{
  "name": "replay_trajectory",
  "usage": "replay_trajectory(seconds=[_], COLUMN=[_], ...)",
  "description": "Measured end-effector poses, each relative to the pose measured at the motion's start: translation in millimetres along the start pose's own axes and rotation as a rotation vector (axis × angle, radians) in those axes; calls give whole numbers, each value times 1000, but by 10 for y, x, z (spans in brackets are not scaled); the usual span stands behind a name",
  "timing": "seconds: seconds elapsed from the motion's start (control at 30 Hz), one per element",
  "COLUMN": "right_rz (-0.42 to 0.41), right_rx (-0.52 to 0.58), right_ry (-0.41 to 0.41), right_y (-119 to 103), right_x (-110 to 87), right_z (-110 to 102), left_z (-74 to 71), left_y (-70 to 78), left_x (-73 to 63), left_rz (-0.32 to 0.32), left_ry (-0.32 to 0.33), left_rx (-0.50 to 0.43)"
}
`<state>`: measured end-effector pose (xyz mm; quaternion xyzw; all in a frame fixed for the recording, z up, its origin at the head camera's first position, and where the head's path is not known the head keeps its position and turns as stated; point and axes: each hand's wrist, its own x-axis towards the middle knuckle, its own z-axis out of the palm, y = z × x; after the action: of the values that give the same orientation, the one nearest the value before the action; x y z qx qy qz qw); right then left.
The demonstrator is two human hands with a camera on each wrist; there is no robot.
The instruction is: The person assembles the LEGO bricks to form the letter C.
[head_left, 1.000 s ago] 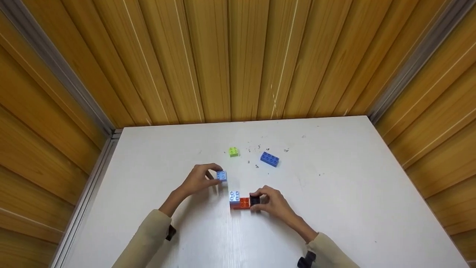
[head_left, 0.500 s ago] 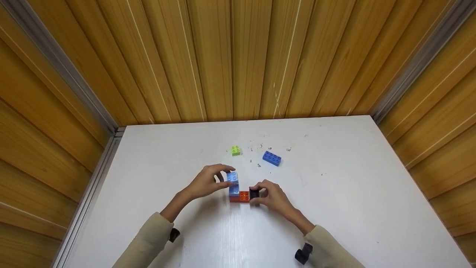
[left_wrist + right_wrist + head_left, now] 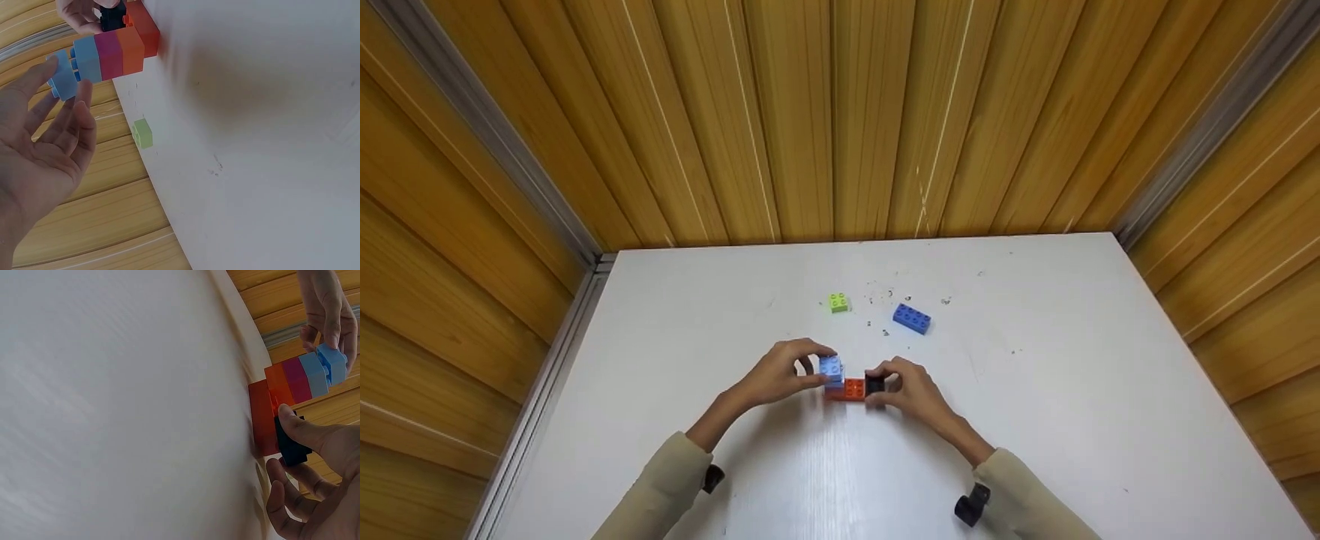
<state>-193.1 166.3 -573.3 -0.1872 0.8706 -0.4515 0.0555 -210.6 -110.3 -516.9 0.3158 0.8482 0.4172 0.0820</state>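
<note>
My left hand (image 3: 781, 376) pinches a light blue toy brick (image 3: 63, 75) between thumb and fingers, right over a small tower. Studs show in a narrow gap beneath that brick, and it looks slightly tilted. Below it the tower has another light blue brick (image 3: 88, 59), a magenta brick (image 3: 108, 55) and an orange brick (image 3: 130, 50). These stand on one end of a longer red brick (image 3: 262, 419) lying on the table. At the red brick's other end sits a black brick (image 3: 291, 441), which my right hand (image 3: 913, 390) grips with thumb and fingers.
A lime green brick (image 3: 838, 303) lies on the white table (image 3: 1035, 375) beyond the tower. Right of it is a longer dark blue brick (image 3: 912, 319), with small dark marks nearby on the tabletop. Wood-look panels (image 3: 795, 127) rise behind the table and at both sides.
My left hand has carried the light blue brick rightward to the tower, then lowered it close to the top studs. The right hand keeps its grip on the black brick.
</note>
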Motion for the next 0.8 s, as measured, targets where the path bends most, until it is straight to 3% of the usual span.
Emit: replay_trajectory(seconds=[0.2, 0.43, 0.8], right_rz=[4, 9, 10], right_rx=[9, 13, 6], right_ry=[-3, -2, 3], right_y=[-15, -8, 6], right_x=[28, 19, 12], right_z=[16, 23, 14], left_z=[-13, 10, -5], left_y=[-11, -3, 148], left_x=[33, 50, 125], left_rz=[-11, -39, -128], left_ry=[-35, -29, -42], left_rx=[-6, 2, 122])
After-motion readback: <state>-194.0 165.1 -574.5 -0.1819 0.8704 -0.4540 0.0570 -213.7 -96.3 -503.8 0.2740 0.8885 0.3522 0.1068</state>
